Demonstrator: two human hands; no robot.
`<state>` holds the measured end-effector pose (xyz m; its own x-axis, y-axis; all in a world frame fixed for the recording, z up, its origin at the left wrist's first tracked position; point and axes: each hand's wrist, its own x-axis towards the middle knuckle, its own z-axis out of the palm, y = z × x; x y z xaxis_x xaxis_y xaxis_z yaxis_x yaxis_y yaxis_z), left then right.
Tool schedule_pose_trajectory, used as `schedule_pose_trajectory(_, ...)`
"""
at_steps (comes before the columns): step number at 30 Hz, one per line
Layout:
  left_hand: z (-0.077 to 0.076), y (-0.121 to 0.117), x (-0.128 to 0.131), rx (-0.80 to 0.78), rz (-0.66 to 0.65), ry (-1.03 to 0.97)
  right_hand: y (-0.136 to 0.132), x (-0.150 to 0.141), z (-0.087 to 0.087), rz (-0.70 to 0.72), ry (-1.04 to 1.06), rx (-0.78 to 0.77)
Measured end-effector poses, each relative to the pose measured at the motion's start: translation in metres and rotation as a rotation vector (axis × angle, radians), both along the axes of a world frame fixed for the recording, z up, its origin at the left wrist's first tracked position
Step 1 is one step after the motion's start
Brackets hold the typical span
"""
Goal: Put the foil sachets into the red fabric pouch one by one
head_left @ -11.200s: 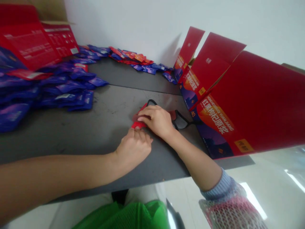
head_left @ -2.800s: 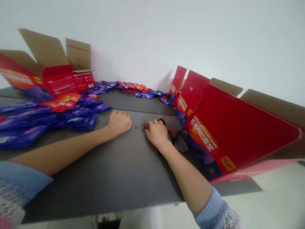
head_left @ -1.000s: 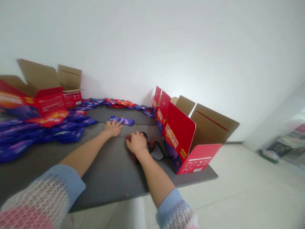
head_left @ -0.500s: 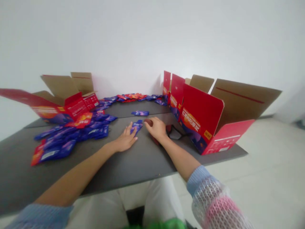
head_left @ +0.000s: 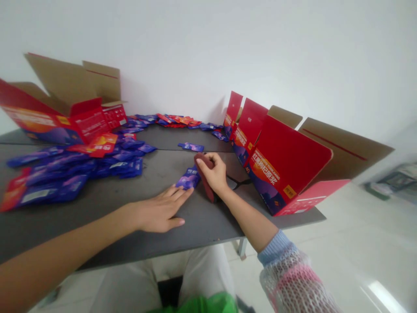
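My left hand lies flat on the table with its fingers spread, fingertips touching the lower end of a purple sachet. My right hand is closed around a long maroon glasses case, held tilted just right of that sachet. Part of the case is hidden behind my fingers. Black-framed glasses rest on the table to the right of my right hand, partly covered by it. Another purple sachet lies flat a little farther back.
Purple and red sachets are heaped at the left, with a row of more along the back. Open red cartons line the right side; others stand at the left. The grey table ends close to my knees.
My right hand has lifted and tilted the glasses case, so more of it shows. My left hand has shifted back toward me, uncovering more of the sachet. The view has turned.
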<state>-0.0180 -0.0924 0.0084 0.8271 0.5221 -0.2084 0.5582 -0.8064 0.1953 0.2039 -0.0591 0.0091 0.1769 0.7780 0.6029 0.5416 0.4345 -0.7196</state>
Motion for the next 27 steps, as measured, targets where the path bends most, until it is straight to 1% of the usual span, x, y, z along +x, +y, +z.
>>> schedule_pose_trajectory(1, 0.001, 0.000, -0.001, 0.023, -0.021, -0.023, 0.000, -0.001, 0.000, 0.024, -0.021, -0.020)
schedule_pose_trajectory(2, 0.002, 0.001, -0.001, 0.044, -0.036, -0.043, -0.001, -0.002, 0.000, 0.084, -0.075, -0.045)
schedule_pose_trajectory(5, 0.006, 0.004, -0.003, 0.047, -0.068, -0.075, -0.001, -0.004, -0.004, 0.368, -0.411, -0.113)
schedule_pose_trajectory(6, 0.007, 0.004, -0.002, 0.034, -0.075, -0.077, -0.001, -0.005, -0.005, 0.433, -0.526, -0.126)
schedule_pose_trajectory(7, 0.007, 0.003, 0.000, 0.025, -0.076, -0.075, 0.000, -0.006, -0.007, 0.463, -0.612, -0.135)
schedule_pose_trajectory(8, 0.006, 0.001, 0.003, 0.026, -0.069, -0.070, 0.002, -0.007, -0.008, 0.459, -0.663, -0.142)
schedule_pose_trajectory(10, 0.000, -0.004, 0.013, 0.063, -0.034, -0.065, 0.008, -0.010, -0.010, 0.391, -0.682, -0.170)
schedule_pose_trajectory(13, -0.023, -0.018, 0.032, 0.174, 0.042, -0.119, 0.017, -0.012, -0.011, 0.265, -0.661, -0.221)
schedule_pose_trajectory(16, -0.048, -0.033, 0.046, 0.277, 0.157, -0.197, 0.022, -0.011, -0.011, 0.188, -0.664, -0.278)
schedule_pose_trajectory(18, -0.056, -0.040, 0.050, 0.298, 0.219, -0.212, 0.022, -0.012, -0.010, 0.158, -0.701, -0.318)
schedule_pose_trajectory(20, -0.053, -0.045, 0.051, 0.280, 0.263, -0.187, 0.021, -0.013, -0.010, 0.116, -0.744, -0.347)
schedule_pose_trajectory(24, -0.033, -0.049, 0.054, 0.230, 0.356, -0.098, 0.021, -0.013, -0.009, 0.013, -0.779, -0.373)
schedule_pose_trajectory(27, -0.024, -0.048, 0.055, 0.232, 0.352, -0.079, 0.027, -0.001, -0.010, -0.092, -0.773, -0.414)
